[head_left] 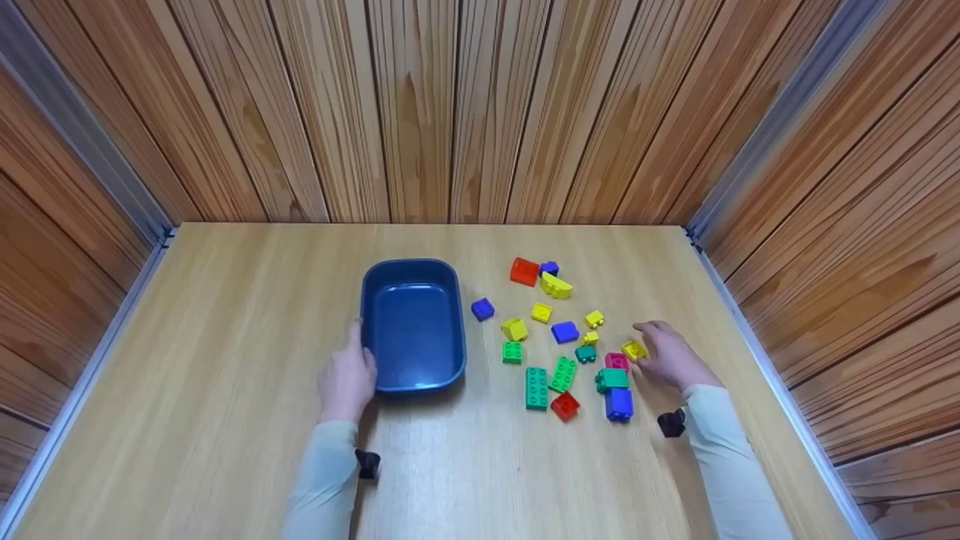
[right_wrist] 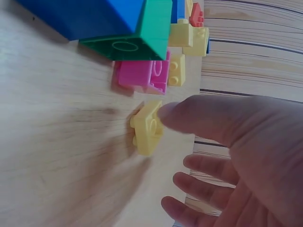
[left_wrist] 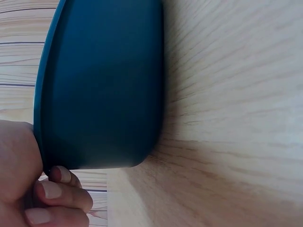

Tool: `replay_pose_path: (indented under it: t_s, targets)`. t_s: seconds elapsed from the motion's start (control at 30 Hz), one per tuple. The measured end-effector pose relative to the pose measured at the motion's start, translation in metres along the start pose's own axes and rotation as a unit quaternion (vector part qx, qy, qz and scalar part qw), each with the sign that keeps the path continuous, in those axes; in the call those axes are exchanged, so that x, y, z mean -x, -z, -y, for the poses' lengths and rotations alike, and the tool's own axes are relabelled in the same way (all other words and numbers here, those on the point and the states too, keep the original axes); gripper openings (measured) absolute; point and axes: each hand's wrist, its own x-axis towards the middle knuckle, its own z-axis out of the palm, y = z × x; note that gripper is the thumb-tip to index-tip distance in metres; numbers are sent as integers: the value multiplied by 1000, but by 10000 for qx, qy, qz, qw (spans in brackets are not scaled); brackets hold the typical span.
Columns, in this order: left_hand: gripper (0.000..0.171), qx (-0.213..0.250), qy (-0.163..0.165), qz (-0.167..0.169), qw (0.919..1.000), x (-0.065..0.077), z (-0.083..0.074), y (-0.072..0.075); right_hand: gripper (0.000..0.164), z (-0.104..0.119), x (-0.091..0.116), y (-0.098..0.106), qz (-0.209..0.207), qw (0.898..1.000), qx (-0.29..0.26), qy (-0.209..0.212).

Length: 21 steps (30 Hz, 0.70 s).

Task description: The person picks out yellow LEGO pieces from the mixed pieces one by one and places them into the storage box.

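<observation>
A dark blue plastic tub (head_left: pixel 414 330) stands on the table, left of the scattered toy building bricks. At its left side, my left hand (head_left: pixel 347 382) holds the rim, with fingers curled under the edge in the left wrist view. My right hand (head_left: pixel 675 358) is at the right side of the bricks, fingers spread and loosely bent. Its thumb (right_wrist: pixel 189 116) is at a small yellow brick (right_wrist: pixel 147 132), which lies on its side with its hollow underside showing. Whether the thumb touches it, I cannot tell. Beside that brick lie a pink brick (right_wrist: pixel 142 75), a green brick (head_left: pixel 613 380) and a blue brick (head_left: pixel 619 405).
Several more bricks lie between tub and right hand, among them a long green brick (head_left: pixel 536 388), a red brick (head_left: pixel 565 406) and a yellow curved brick (head_left: pixel 556 286). Wood-plank walls (head_left: pixel 420 112) enclose the wooden table (head_left: pixel 247 315) at the back and sides.
</observation>
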Motion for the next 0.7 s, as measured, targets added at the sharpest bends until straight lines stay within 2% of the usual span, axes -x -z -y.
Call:
replay_pose_path:
  t_s: [0.4,0.7]
  targets:
    - [58,-14,11,-59,10000,0,-2,-2,60,-3,-5,-7,93,9999,-141,-8]
    - [56,-69,-68,-280,9996,0,1,-4,57,-3,-11,-17,101,9998,-171,-47]
